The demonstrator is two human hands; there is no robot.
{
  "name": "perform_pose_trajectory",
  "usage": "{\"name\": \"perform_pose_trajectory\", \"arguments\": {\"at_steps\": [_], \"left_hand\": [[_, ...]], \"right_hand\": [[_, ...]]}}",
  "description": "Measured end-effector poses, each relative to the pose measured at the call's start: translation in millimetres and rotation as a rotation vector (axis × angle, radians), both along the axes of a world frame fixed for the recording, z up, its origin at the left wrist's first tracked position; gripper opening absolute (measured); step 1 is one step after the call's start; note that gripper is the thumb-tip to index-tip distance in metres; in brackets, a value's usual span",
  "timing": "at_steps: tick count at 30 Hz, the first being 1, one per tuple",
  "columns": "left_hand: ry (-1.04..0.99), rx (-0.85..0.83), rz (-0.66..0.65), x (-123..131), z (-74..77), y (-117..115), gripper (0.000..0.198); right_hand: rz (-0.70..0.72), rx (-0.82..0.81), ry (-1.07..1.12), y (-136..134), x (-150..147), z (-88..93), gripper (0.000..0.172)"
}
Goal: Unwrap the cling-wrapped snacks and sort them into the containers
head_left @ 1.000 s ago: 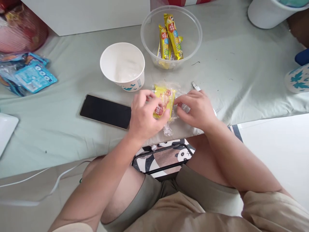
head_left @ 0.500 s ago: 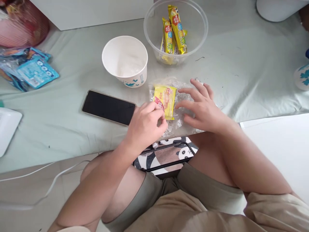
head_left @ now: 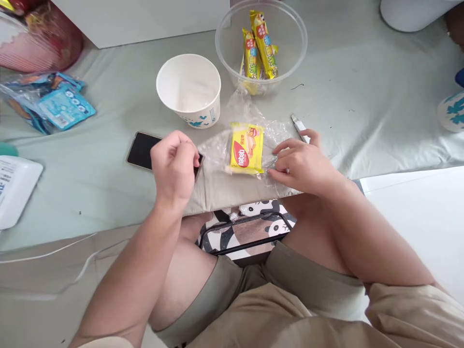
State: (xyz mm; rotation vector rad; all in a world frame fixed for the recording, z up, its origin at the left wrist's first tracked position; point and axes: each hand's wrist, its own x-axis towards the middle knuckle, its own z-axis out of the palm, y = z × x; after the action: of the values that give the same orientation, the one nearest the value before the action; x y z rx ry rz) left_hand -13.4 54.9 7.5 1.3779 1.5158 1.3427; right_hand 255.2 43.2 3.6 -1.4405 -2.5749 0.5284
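On the cloth-covered desk [head_left: 337, 101], the yellow packet [head_left: 247, 148] lies amid clear film [head_left: 216, 148], long axis near-to-far, just left of the nearer right hand [head_left: 302, 163], whose grip is unclear; the left hand [head_left: 174, 166] pinches the film's left end.

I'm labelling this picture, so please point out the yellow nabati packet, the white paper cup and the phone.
Yellow nabati packet [head_left: 248, 148]: head view, middle of its printed face.
White paper cup [head_left: 199, 118]: head view, outer wall below the rim.
Phone [head_left: 142, 150]: head view, uncovered part of its dark screen.
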Motion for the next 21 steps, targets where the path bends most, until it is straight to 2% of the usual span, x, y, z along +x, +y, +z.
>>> {"name": "perform_pose_trajectory", "arguments": {"at_steps": [3, 5, 8, 11, 13, 15, 17, 21], "left_hand": [[-0.054, 0.088, 0.009, -1.2, -2.0, 6.7, 0.019], [-0.016, 0.098, -0.039, 1.5, -1.1, 10.8, 0.02], [0.202, 0.051, -0.187, 10.3, 4.3, 12.5, 0.033], [0.524, -0.087, -0.256, 21.7, 10.0, 8.7, 0.041], [0.654, -0.167, -0.274, 26.9, 11.6, 5.6, 0.037], [0.647, -0.161, -0.298, 28.0, 12.1, 3.5, 0.031], [0.534, -0.101, -0.297, 24.8, 12.8, 2.3, 0.03], [0.278, -0.066, -0.183, 13.7, 13.2, 0.9, 0.03]], "right_hand": [[-0.075, 0.058, -0.072, -0.9, -8.0, 2.8, 0.034], [-0.112, 0.113, -0.074, -1.4, -15.8, 3.1, 0.023], [-0.164, 0.205, -0.019, -1.5, -28.9, 0.5, 0.018], [-0.24, 0.272, -0.003, -1.4, -41.3, -4.9, 0.025], [-0.276, 0.277, -0.032, -0.8, -46.9, -8.7, 0.033], [-0.303, 0.243, -0.059, 0.8, -48.6, -11.4, 0.04], [-0.353, 0.202, -0.06, 3.4, -46.3, -12.9, 0.044], [-0.504, 0.165, -0.062, 9.3, -35.7, -14.0, 0.046]]}}
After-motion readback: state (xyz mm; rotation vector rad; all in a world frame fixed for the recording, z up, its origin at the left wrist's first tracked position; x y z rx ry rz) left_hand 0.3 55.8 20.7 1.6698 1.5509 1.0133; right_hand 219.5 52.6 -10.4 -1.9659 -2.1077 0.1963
